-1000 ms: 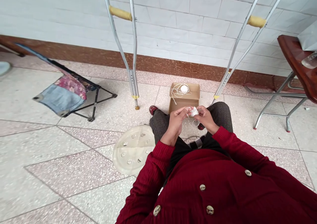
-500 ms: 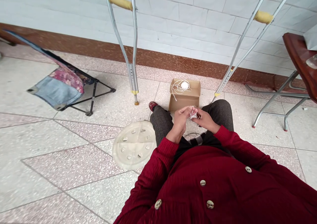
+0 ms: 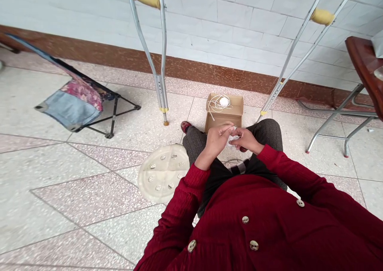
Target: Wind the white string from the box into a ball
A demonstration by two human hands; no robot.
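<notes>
Head view: A person in a red ribbed cardigan (image 3: 239,223) and grey tweed trousers (image 3: 266,134) holds a small white cord bundle (image 3: 233,140) above the lap, between two bare hands. The left hand (image 3: 217,140) reaches in from the left, thumb and fingertips pressed together in a pinch at the top of the bundle. The right hand (image 3: 247,140) curls in from the right, its fingers pressed against the bundle's side. Fingers hide the exact turns of the cord.

Just beyond the knees, an open cardboard box (image 3: 224,123) sits on the speckled tile floor, holding a white string ball (image 3: 224,101) amid loose loops. Two aluminium crutches with yellow handgrips stand on either side of the box: left crutch (image 3: 158,59), right crutch (image 3: 295,53). At far left is a low folding chair (image 3: 77,103) with a floral and denim seat. A round pale disc (image 3: 163,173) dotted with small clear pieces lies on the floor, near left. At far right stands a metal-legged table (image 3: 363,67) with a red-brown top.
</notes>
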